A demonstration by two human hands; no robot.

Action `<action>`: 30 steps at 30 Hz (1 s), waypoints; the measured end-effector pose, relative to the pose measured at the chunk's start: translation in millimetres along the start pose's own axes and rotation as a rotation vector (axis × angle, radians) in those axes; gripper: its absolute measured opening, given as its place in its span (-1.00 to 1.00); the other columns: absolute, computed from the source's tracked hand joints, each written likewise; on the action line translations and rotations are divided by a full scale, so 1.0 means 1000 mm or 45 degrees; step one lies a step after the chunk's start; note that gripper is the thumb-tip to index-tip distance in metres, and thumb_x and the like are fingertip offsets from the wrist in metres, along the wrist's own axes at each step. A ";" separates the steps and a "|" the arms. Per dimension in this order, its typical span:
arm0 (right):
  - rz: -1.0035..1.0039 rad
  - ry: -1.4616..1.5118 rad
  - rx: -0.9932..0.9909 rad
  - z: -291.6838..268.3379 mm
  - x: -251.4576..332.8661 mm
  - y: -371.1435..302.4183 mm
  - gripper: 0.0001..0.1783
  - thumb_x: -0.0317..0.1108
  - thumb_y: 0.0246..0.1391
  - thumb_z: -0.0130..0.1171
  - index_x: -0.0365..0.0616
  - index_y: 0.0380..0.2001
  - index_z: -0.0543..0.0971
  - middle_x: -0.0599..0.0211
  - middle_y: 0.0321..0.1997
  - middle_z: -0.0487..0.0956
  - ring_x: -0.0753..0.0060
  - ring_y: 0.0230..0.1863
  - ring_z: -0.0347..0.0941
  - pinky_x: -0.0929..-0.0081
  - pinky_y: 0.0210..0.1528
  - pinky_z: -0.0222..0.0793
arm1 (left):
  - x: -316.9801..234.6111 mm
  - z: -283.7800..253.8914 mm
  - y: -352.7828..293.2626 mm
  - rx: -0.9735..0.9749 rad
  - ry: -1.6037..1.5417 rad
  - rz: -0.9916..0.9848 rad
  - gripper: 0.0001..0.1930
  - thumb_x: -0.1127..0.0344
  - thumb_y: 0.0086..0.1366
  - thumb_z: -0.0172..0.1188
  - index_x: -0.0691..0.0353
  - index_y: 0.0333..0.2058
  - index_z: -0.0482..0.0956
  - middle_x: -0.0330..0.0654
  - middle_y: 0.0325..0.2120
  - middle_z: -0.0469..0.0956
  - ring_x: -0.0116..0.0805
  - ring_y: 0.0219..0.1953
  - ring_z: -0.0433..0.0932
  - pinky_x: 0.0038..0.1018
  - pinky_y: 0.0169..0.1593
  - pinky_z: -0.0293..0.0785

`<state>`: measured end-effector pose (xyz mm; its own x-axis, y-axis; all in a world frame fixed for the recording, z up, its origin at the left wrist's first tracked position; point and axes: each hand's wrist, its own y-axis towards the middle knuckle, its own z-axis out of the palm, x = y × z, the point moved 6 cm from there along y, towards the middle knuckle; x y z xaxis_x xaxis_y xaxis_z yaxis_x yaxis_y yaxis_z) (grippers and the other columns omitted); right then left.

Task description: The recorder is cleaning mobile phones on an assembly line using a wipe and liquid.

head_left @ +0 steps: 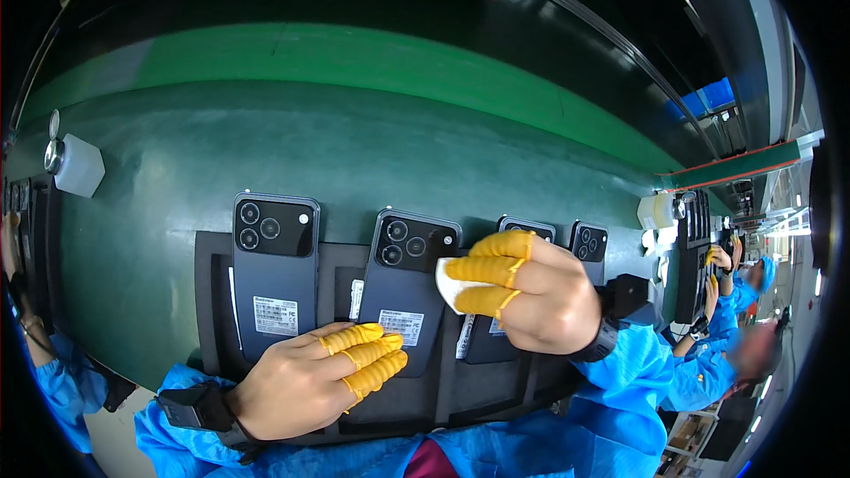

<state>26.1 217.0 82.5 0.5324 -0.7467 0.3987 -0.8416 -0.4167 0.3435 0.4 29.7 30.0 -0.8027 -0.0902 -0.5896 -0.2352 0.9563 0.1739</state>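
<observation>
Several dark blue smartphones lie back-up in a black foam tray, each with a triple-lens camera block. My left hand, with yellow finger cots on its fingers, is stretched flat over the lower part of the second phone, near its white label. My right hand, also in yellow finger cots, pinches a white wiping pad at that phone's right edge. Beneath the right hand, the third phone is partly hidden. The leftmost phone is untouched; the rightmost phone shows mainly its camera end.
A green bench spreads beyond the tray. A white bottle with an open metal lid stands at far left, and a similar bottle at right. White scraps lie below the latter. Blue-sleeved people work at right, another at left.
</observation>
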 end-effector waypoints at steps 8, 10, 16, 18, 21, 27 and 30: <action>0.003 -0.595 0.013 -0.006 -0.023 0.003 -0.80 -0.52 -0.39 0.25 -0.22 -0.52 0.62 0.24 -0.38 0.59 0.19 -0.22 0.53 0.31 -0.14 0.54 | -0.002 -0.002 -0.002 -0.019 0.046 0.002 -0.64 0.25 0.15 0.31 0.10 -0.05 0.67 -0.25 -0.08 0.65 -0.33 0.00 0.62 -0.43 0.13 0.54; 0.178 -0.507 0.076 -0.026 -0.033 -0.006 -0.75 -0.56 -0.51 0.23 -0.24 -0.54 0.64 0.20 -0.44 0.56 0.14 -0.26 0.52 0.22 -0.13 0.52 | -0.001 0.001 -0.001 -0.025 0.030 0.007 -0.64 0.25 0.16 0.31 0.11 -0.04 0.67 -0.25 -0.08 0.65 -0.33 0.00 0.61 -0.43 0.13 0.53; 0.089 -0.397 0.009 -0.038 0.006 0.007 -0.67 -0.60 -0.56 0.23 -0.25 -0.50 0.67 0.20 -0.23 0.65 0.05 -0.07 0.56 0.22 -0.11 0.54 | -0.004 -0.003 -0.006 -0.032 0.077 0.049 -0.64 0.23 0.21 0.26 0.11 -0.01 0.64 -0.24 0.00 0.60 -0.31 0.08 0.56 -0.39 0.21 0.45; -0.003 -0.392 0.012 -0.030 0.017 0.015 -0.68 -0.58 -0.53 0.27 -0.25 -0.48 0.68 0.18 -0.24 0.65 0.08 -0.10 0.59 0.27 -0.17 0.56 | -0.010 -0.003 -0.016 0.025 0.179 0.085 -0.60 0.21 0.20 0.27 0.10 0.03 0.61 -0.24 0.06 0.57 -0.29 0.13 0.52 -0.31 0.29 0.36; -0.088 -0.375 0.031 -0.029 0.033 0.026 -0.66 -0.53 -0.44 0.30 -0.25 -0.40 0.69 0.14 -0.21 0.66 0.10 -0.13 0.60 0.30 -0.19 0.58 | -0.011 -0.012 -0.041 -0.071 0.187 -0.076 -0.57 0.21 0.20 0.28 0.09 0.07 0.59 -0.23 0.09 0.54 -0.26 0.17 0.48 -0.23 0.33 0.29; -0.164 -0.314 -0.027 -0.011 0.030 0.064 -0.58 -0.54 -0.33 0.28 -0.22 -0.23 0.68 0.04 -0.12 0.63 0.05 -0.16 0.60 0.29 -0.19 0.55 | 0.004 -0.007 -0.079 -0.148 0.102 -0.389 -0.53 0.20 0.19 0.32 0.06 0.11 0.56 -0.26 0.11 0.53 -0.29 0.21 0.45 -0.19 0.36 0.24; -0.239 -0.269 -0.027 0.014 0.026 0.094 -0.57 -0.54 -0.29 0.28 -0.23 -0.19 0.66 0.10 -0.13 0.62 0.10 -0.14 0.58 0.34 -0.15 0.54 | 0.004 -0.008 -0.081 -0.150 0.046 -0.423 -0.51 0.19 0.19 0.32 0.03 0.12 0.55 -0.28 0.12 0.51 -0.31 0.22 0.43 -0.20 0.36 0.23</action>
<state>-40.4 151.4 112.6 0.6463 -0.7500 0.1407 -0.7266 -0.5487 0.4135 12.1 -50.1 19.7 -0.6900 -0.4026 -0.6015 -0.5465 0.8347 0.0682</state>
